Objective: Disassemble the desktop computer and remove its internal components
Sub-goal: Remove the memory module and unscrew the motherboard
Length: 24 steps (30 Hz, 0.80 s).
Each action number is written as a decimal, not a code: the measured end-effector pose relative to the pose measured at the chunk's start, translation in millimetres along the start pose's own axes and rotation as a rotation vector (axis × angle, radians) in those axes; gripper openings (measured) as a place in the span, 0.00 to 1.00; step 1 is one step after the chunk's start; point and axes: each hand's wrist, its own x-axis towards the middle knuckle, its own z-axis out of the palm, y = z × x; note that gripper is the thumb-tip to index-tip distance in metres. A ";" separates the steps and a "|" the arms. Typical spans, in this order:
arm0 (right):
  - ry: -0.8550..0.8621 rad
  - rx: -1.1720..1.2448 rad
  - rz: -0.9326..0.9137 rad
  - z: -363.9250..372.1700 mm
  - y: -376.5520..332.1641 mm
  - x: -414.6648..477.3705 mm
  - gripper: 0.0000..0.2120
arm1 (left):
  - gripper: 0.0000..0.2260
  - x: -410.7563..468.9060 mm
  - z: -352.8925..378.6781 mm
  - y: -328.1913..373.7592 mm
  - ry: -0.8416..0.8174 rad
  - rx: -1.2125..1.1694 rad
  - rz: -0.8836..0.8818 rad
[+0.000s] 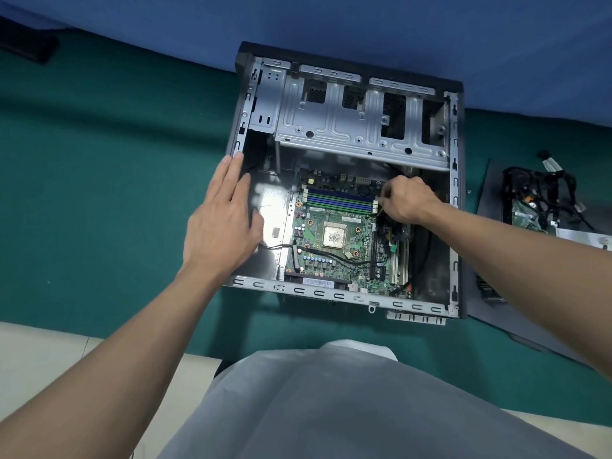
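An open desktop case [344, 298] lies on its side on the green table. Inside it sits the green motherboard [318, 256], with blue and green memory slots [337, 201] and a bare CPU [334, 236]. A grey drive cage [331, 120] fills the far half. My left hand [222, 220] lies flat against the case's left wall, fingers extended and holding nothing. My right hand [409, 202] reaches in at the right end of the memory slots, fingers pinched on something small by the black cables [394, 226]. What it pinches is hidden.
Removed parts with black cables [543, 200] lie on a dark panel [490, 200] right of the case. A black object [29, 48] sits at the far left. A blue wall rises behind the table. The table's near edge runs below the case.
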 end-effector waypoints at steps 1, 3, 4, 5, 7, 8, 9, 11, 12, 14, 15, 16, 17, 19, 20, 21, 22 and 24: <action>0.003 -0.025 0.016 1.3 0.5 0.0 0.16 | 0.22 -0.1 0.1 -0.1 0.000 0.000 -0.001; 0.020 -0.073 0.037 2.4 2.0 0.0 0.18 | 0.22 -0.2 0.2 -0.3 0.002 -0.002 -0.002; 0.024 -0.086 0.024 2.1 1.6 -0.8 0.14 | 0.22 -0.3 0.1 -0.2 0.003 -0.005 -0.002; 0.023 -0.086 0.018 0.6 0.6 -1.7 0.09 | 0.22 -0.4 0.0 -0.2 0.004 -0.009 0.000; -0.001 -0.036 0.009 -1.5 0.6 -0.3 0.05 | 0.22 -0.7 -0.2 -0.1 0.004 -0.014 0.004; -0.010 -0.007 0.009 -1.6 1.2 1.5 0.07 | 0.22 -0.5 -0.2 -0.1 0.004 -0.014 0.003; -0.018 0.001 0.008 -2.2 1.3 2.2 0.06 | 0.22 -0.3 -0.3 -0.2 0.004 -0.014 0.002; -0.013 -0.040 0.013 -1.0 1.4 1.1 0.12 | 0.22 -0.2 -0.3 -0.2 0.005 -0.014 0.002; -0.002 -0.062 0.018 0.8 3.0 1.7 0.17 | 0.22 -0.1 -0.2 -0.1 0.004 -0.013 0.003; 0.030 -0.070 0.026 3.7 6.1 2.7 0.17 | 0.22 -0.1 -0.2 -0.2 0.004 -0.012 0.004; 0.031 -0.067 0.028 3.4 5.6 1.6 0.13 | 0.22 -0.1 -0.2 -0.4 0.006 -0.010 0.004; 0.029 -0.054 0.026 2.9 5.7 1.6 0.09 | 0.22 -0.2 -0.1 -0.4 0.005 -0.009 0.003; 0.022 -0.027 0.034 1.8 5.8 2.0 0.05 | 0.22 -0.3 -0.1 -0.5 0.005 -0.008 0.003; 0.003 0.031 0.044 0.8 5.8 2.1 0.06 | 0.22 -0.2 -0.1 -0.3 0.001 -0.008 0.000; -0.008 0.047 0.043 1.2 6.8 2.9 0.06 | 0.22 -0.2 0.0 0.0 0.001 -0.007 0.000; -0.016 0.041 0.040 1.0 7.0 2.1 0.05 | 0.22 -0.1 -0.1 0.1 0.002 -0.007 -0.001; -0.018 0.023 0.043 2.3 7.8 2.2 0.09 | 0.22 0.1 -0.1 0.2 0.003 -0.008 -0.002; 0.001 0.000 0.063 4.7 9.2 2.0 0.17 | 0.22 0.2 -0.5 0.2 0.001 -0.011 -0.005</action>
